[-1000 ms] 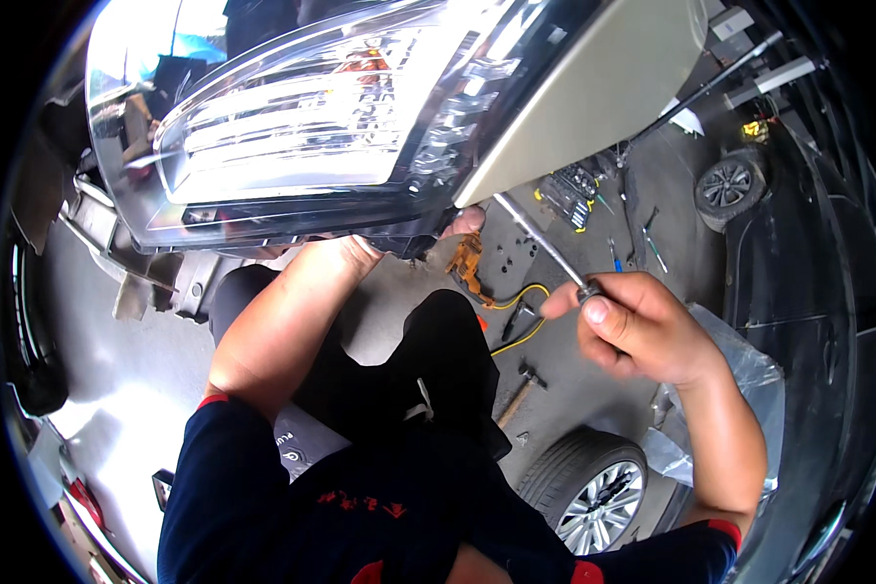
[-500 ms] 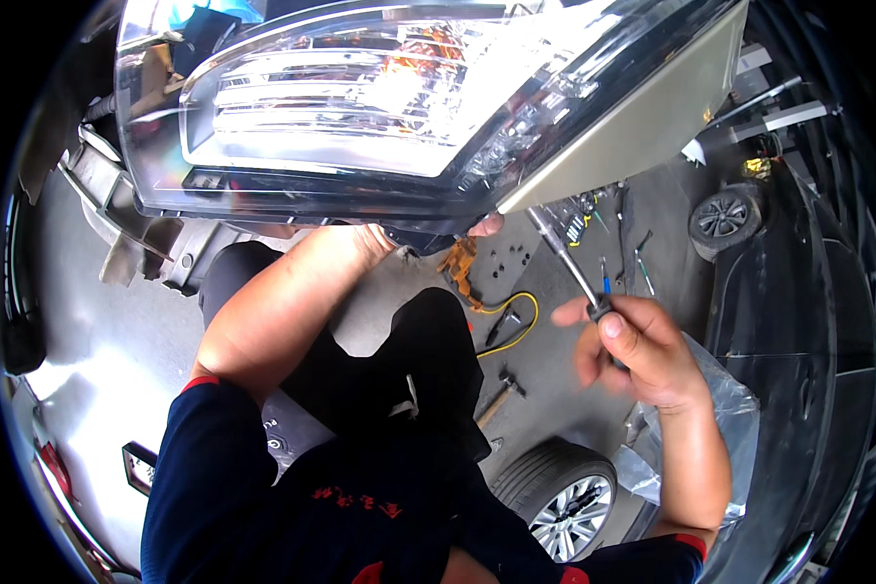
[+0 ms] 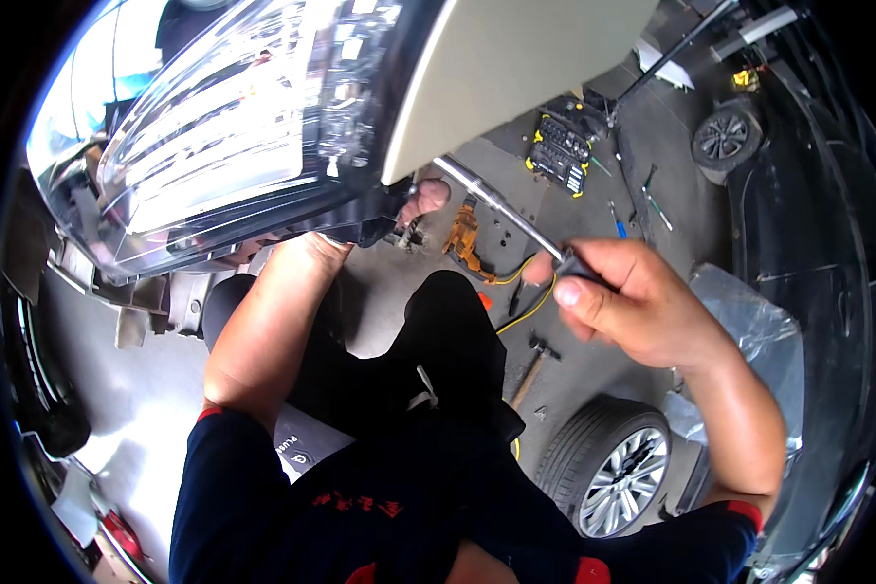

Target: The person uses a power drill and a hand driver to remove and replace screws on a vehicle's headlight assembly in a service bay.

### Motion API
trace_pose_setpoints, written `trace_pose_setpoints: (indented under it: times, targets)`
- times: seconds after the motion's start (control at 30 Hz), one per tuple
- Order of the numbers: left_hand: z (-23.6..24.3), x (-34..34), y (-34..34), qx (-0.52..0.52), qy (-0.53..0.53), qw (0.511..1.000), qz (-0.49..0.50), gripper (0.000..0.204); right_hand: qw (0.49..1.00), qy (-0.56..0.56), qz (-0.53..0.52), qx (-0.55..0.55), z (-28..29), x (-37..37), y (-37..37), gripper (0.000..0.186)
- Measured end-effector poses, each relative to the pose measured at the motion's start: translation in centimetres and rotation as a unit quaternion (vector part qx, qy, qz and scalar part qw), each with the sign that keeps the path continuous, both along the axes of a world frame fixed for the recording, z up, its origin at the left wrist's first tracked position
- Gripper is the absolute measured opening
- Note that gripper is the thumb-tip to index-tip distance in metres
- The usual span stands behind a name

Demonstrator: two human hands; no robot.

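Observation:
A large clear-lensed car headlight point(image 3: 234, 127) fills the upper left, tilted, with a cream body panel point(image 3: 526, 68) against its right edge. From below, my left hand point(image 3: 426, 199) reaches behind the headlight's lower edge; its curled fingertips show beside the dark housing, and the palm is hidden. My right hand point(image 3: 642, 302) is closed around the dark handle of a long-shafted driver point(image 3: 501, 202). Its bright metal shaft slants up and left to the panel's lower corner, near my left fingertips. The panel hides the shaft's tip, so contact cannot be seen.
On the floor lie an open socket set point(image 3: 560, 151), an orange power tool point(image 3: 465, 243), a yellow cable point(image 3: 530, 316) and a hammer point(image 3: 533, 375). A loose wheel point(image 3: 608, 467) lies near my right side. Clear plastic sheeting point(image 3: 749, 341) lies beside the dark car point(image 3: 798, 263).
The headlight and panel have shifted left and tilted in view. My right hand and the driver sit higher and further left, the fingers closer around the handle. More left fingertips show.

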State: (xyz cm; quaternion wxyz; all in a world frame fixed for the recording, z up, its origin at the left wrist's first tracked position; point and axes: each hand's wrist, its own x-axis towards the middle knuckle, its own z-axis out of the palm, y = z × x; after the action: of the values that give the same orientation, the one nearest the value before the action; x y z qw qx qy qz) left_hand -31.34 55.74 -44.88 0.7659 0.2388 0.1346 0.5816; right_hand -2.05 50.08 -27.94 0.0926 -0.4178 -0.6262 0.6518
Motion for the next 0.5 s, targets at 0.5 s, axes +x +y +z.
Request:
trace_pose_setpoints:
  times: [0.5]
  targets:
    - [-0.8, -0.8, 0.2, 0.029, 0.081, 0.996, 0.006, 0.041, 0.957, 0.234, -0.164, 0.042, -1.1, 0.7, -2.6, 0.052]
